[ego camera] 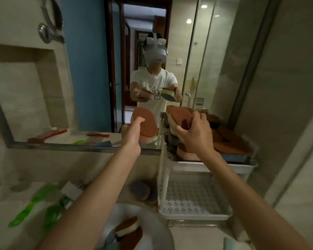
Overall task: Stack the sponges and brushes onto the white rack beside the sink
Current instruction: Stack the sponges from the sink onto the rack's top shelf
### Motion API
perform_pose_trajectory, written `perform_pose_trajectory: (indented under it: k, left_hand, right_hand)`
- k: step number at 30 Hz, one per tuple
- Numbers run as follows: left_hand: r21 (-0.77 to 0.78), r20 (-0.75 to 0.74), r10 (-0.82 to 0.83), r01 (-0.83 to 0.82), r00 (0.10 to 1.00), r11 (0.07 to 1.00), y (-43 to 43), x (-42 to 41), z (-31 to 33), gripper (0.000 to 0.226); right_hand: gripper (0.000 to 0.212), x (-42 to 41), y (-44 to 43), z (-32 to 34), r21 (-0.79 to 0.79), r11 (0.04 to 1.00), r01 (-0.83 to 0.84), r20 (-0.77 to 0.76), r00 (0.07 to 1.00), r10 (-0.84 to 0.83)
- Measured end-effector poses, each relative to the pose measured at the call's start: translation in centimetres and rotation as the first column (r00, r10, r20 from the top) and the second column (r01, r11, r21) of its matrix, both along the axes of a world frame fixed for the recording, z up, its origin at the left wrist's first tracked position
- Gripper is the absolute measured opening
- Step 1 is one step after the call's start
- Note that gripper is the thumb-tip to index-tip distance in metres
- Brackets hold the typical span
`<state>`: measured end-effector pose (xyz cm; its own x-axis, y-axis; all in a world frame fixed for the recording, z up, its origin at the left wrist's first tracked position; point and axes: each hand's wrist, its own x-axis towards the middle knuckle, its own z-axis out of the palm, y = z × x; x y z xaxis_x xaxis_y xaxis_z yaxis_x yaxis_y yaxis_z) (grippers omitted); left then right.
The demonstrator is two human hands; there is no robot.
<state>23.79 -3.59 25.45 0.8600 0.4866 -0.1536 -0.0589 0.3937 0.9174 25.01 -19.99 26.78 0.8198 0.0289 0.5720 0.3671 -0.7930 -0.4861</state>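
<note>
Each hand holds a reddish-brown oval sponge up in front of the mirror. My left hand [133, 131] grips one sponge [145, 123] by its lower edge. My right hand [193, 131] is closed on a second sponge [179, 115] with a pale foam layer, above the top tier of the white rack [246, 167]. That top tier holds several more brown sponges [229, 141]. The rack's lower perforated shelf [192, 197] carries nothing. Two sponges [128, 230] lie in the sink basin [157, 219] below. A dark round sponge [140, 190] sits beside the rack.
Green-handled brushes [34, 204] lie blurred on the counter at the left. A wall mirror [90, 69] fills the back and reflects a person and red and green brushes. A tiled wall and glass partition [287, 105] close in the right side.
</note>
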Motion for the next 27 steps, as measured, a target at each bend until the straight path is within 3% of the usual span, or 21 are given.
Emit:
perform_pose_trajectory:
  k: [3, 9, 12, 18, 27]
  left_hand:
    - [-0.028, -0.012, -0.080, 0.080, 0.997, 0.996, -3.5, 1.5, 1.3, 0.047]
    - [-0.019, -0.001, -0.152, 0.151, 0.988, 0.988, -7.9, 5.3, 3.5, 0.041]
    - [-0.055, 0.016, -0.253, 0.253, 0.967, 0.966, -9.4, 6.9, 4.6, 0.018]
    - [-0.187, 0.083, -0.374, 0.383, 0.924, 0.905, -10.8, 9.5, 4.4, 0.033]
    - [-0.317, 0.116, -0.457, 0.469, 0.882, 0.824, -10.7, 11.9, 2.1, 0.033]
  right_hand:
    - [0.056, 2.1, -4.8, 1.0, 0.086, 0.995, 0.050, -0.077, 0.996, -0.043]
    - [0.047, 6.0, -11.0, 2.0, 0.155, 0.975, 0.157, -0.317, 0.943, -0.102]
    - [0.050, 7.8, -11.8, 1.3, 0.158, 0.973, 0.170, -0.380, 0.919, -0.099]
    - [0.072, 11.3, -10.9, 0.8, 0.074, 0.962, 0.261, -0.382, 0.899, -0.214]
    - [0.056, 12.9, -9.5, -0.2, -0.055, 0.977, 0.207, -0.393, 0.895, -0.212]
